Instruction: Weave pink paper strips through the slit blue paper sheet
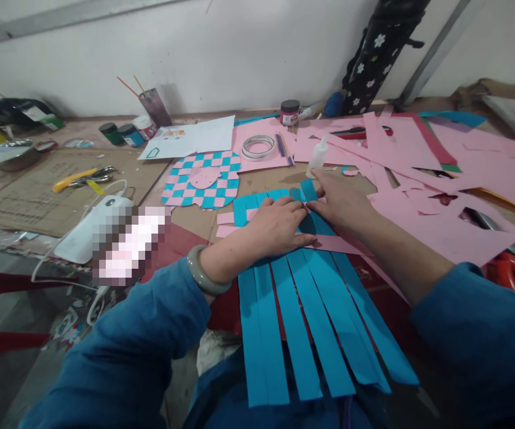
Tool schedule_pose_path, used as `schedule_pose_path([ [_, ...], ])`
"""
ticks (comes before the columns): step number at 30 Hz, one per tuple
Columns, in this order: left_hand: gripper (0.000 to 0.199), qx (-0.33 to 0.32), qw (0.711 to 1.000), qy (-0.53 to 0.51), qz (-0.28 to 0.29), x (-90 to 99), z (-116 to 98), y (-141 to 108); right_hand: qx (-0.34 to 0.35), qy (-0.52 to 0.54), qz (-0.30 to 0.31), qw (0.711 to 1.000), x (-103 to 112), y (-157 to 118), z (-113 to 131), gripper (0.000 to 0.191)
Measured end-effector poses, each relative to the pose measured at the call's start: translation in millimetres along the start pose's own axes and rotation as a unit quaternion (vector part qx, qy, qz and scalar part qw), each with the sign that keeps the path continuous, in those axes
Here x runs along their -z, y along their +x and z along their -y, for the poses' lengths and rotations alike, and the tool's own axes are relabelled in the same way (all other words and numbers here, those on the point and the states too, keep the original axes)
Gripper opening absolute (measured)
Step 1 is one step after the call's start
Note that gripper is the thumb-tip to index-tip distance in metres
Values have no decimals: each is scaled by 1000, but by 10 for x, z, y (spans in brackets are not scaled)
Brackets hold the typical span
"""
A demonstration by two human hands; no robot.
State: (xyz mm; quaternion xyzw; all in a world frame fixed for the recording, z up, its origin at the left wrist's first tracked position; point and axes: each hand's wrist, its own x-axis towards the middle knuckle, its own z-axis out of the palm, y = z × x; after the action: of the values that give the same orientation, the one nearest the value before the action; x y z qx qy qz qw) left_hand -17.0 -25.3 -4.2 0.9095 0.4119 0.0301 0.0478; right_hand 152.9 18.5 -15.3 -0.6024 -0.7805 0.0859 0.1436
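Note:
A blue sheet of paper (266, 333) cut into long strips lies in front of me, its free ends hanging over the table edge towards my lap. Pink paper strips (337, 243) run crosswise among the blue ones near its top. My left hand (279, 223) rests flat on the paper, fingers stretched over the crossing strips. At the upper right of the sheet, my right hand (335, 196) pinches a short folded-back blue strip (309, 189) between thumb and fingers. Behind that hand stands a white squeeze bottle (317, 156). A finished-looking blue and pink checked weave (201, 179) lies beyond my left hand.
Pink paper sheets and offcuts (436, 220) spread over the right side, with red-handled scissors (514, 274) at the edge. A tape roll (258, 147) and pencils (284, 149) lie at the back. Leftward are a white glue gun-like device (94, 229) and a yellow cutter (76, 177).

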Motion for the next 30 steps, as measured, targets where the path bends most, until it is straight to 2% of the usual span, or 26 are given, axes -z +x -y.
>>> schedule_pose_path([
  [7,55,-7,1000,1,-4,-19,-15,-12,0,19,7,1000,8,9,-44,63],
  [11,54,0,1000,-8,-2,-19,-14,-8,20,61,-6,998,14,29,-66,61],
  [19,54,1,1000,-20,-4,-14,-20,-8,27,146,-26,989,-10,65,-113,69],
  [30,53,16,1000,-21,-2,-26,-32,6,4,165,-50,985,-9,62,-123,71],
])
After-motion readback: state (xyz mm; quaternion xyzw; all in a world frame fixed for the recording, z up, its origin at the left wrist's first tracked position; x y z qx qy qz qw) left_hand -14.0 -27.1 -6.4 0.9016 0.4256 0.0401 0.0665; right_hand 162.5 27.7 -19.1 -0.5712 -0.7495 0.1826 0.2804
